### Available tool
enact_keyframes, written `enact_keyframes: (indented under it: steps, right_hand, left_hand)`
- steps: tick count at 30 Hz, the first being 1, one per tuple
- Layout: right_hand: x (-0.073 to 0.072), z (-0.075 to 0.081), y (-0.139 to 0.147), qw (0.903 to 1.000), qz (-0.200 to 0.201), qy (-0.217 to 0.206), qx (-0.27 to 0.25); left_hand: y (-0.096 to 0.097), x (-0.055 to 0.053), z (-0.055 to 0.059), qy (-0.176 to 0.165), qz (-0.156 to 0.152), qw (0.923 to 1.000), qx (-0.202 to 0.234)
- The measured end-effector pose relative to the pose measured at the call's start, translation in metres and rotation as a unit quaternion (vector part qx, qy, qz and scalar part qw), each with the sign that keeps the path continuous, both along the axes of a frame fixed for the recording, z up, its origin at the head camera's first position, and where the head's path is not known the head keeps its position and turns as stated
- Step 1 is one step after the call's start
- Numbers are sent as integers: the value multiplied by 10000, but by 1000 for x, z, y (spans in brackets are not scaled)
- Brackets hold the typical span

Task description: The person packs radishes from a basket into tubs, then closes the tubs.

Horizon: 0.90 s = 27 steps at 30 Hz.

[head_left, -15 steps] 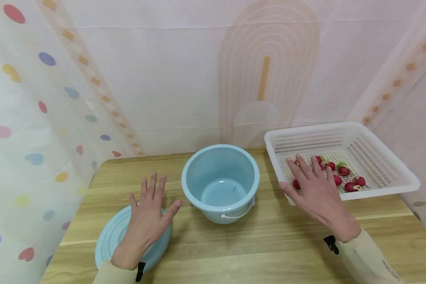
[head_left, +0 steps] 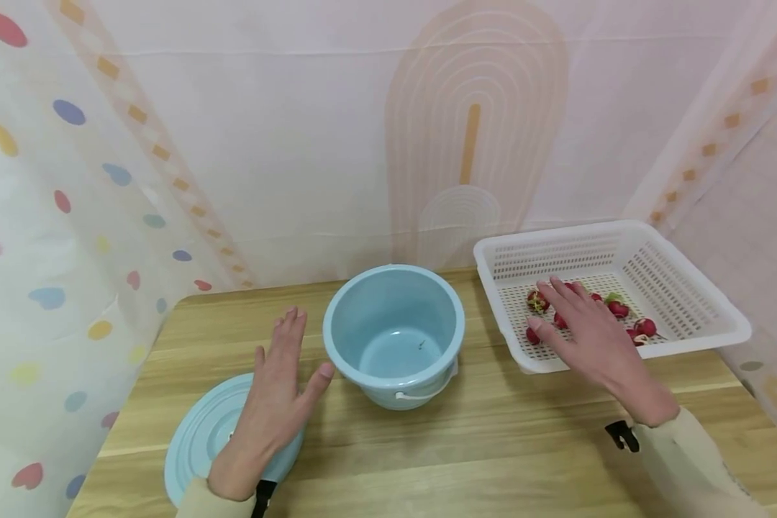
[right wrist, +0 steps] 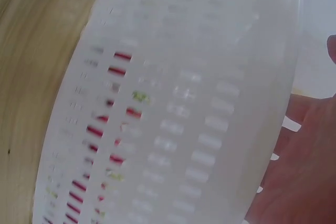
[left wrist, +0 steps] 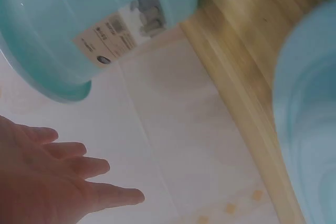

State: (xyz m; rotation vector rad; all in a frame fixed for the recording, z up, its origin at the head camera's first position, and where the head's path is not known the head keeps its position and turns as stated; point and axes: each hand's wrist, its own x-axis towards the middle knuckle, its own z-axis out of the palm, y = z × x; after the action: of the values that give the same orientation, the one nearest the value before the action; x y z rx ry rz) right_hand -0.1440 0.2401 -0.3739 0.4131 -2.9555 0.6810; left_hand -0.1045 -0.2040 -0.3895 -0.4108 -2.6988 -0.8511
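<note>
My left hand (head_left: 272,396) hovers over a round light-blue lid (head_left: 201,432), fingers extended and holding nothing. A light-blue bucket (head_left: 395,345) with a thin white handle stands upright in the middle of the table; a small dark scrap lies on its floor. To the right is a white perforated plastic basket (head_left: 693,295) with several red radishes (head_left: 618,309) in it. Above the basket's near left part my right hand (head_left: 589,338) is spread and grasps nothing, hiding some radishes. In the left wrist view a printed label (left wrist: 121,30) shows on the bucket's side.
All of it rests on a wooden table (head_left: 466,460). A patterned cloth (head_left: 285,158) hangs behind the table's back edge and along the left side. The bucket stands between the lid and the basket.
The right hand has shifted slightly right, uncovering more radishes on its left. The left hand has turned a little, its fingers closer together. The whole head view has drifted slightly.
</note>
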Motion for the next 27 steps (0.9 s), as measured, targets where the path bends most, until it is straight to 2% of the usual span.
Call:
enact_keyframes:
  steps: [7, 12, 22, 27]
  right_hand:
    - [-7, 2, 16, 9991, 49, -311, -274]
    - [-15, 2, 26, 9991, 117, -274, -290]
    - [-30, -1, 40, 9964, 481, -315, -615]
    - [-36, -2, 42, 9948, 527, -522, -698]
  left_hand:
    - [10, -1, 3, 18, -132, 9999, 38]
    - [16, -3, 4, -10, -135, 9999, 5]
    - [22, -7, -1, -15, -117, 9999, -54]
    - [24, -8, -4, -49, -133, 9999, -98]
